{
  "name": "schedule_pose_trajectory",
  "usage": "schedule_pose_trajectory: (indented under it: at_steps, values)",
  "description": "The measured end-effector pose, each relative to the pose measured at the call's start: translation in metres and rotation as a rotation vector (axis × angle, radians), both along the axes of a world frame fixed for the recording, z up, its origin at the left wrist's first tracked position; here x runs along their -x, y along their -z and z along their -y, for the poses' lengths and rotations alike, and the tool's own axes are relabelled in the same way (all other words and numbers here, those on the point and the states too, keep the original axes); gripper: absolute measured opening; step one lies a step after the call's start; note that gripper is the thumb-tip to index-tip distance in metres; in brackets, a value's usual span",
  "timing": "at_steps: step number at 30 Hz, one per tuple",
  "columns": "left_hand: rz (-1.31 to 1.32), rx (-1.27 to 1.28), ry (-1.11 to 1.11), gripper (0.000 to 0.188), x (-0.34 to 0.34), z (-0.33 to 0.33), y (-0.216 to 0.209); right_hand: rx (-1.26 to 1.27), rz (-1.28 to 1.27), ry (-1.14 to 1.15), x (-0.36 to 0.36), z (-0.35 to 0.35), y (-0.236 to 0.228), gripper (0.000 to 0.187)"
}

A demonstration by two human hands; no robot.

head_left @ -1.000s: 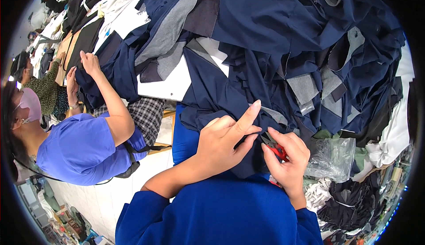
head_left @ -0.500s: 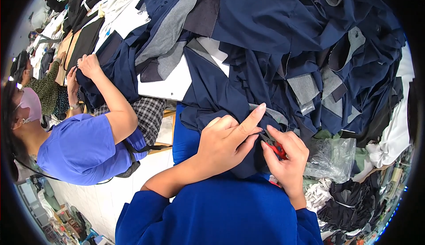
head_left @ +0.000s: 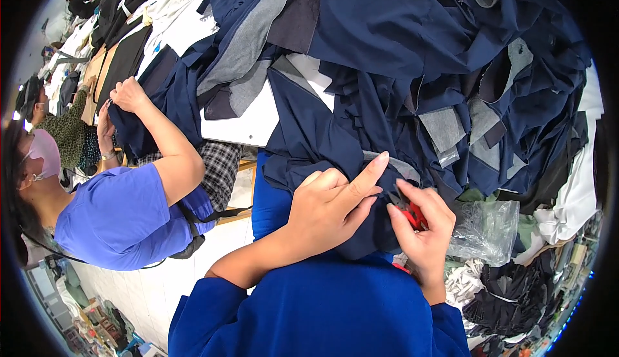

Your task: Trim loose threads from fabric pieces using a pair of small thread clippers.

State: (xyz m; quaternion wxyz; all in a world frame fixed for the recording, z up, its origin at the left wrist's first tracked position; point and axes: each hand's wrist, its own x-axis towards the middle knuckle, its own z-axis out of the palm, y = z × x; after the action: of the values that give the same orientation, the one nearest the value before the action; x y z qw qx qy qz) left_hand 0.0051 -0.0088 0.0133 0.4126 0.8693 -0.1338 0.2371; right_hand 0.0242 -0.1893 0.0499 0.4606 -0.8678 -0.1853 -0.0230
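In the head view, navy cloth [head_left: 316,131] is pinched between thumb and fingers of the left hand [head_left: 327,205], whose index finger is extended. Red-handled snips [head_left: 414,216] are gripped in the right hand [head_left: 427,231], just beside it. The cloth is bunched at the edge of the white worktop [head_left: 240,127], near a clear plastic bag [head_left: 485,233].

R hand [head_left: 425,231] is drawn a bit away from L hand [head_left: 325,209], toward the R edge of the worktop [head_left: 238,125], w/ the red-handled tool [head_left: 411,216] carried along; gap betw. both hands is widened vs. earlier. L index fingertip [head_left: 382,159] is nudged slightly R. Co-worker's raised hand [head_left: 131,95] is lowered a touch, fingers folded in; elbow [head_left: 193,170] of same arm is pushed out R.
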Motion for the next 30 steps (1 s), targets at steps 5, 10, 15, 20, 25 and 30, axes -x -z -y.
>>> schedule_pose_trajectory:
  at_steps: [5, 10, 15, 20, 25, 30]
  values:
    - [0.013, 0.014, 0.003, 0.066, -0.001, 0.0, -0.001, 0.125, 0.098, -0.043, -0.001, 0.002, 0.001, 0.038]
    - [0.007, 0.019, 0.006, 0.067, 0.001, 0.001, 0.0, 0.133, 0.133, -0.062, -0.001, 0.002, 0.004, 0.038]
    - [-0.003, 0.001, 0.021, 0.069, 0.002, -0.001, -0.002, 0.108, 0.079, -0.035, 0.0, -0.001, 0.003, 0.037]
    - [0.007, 0.015, 0.02, 0.07, 0.001, 0.0, -0.001, -0.138, -0.034, 0.066, -0.001, -0.006, 0.01, 0.032]
    - [0.003, 0.019, 0.045, 0.071, 0.0, -0.001, -0.001, -0.19, -0.216, 0.037, 0.0, -0.003, 0.009, 0.023]
    - [-0.039, -0.055, 0.078, 0.073, 0.002, -0.001, 0.002, -0.069, 0.009, -0.041, 0.0, -0.01, 0.022, 0.016]
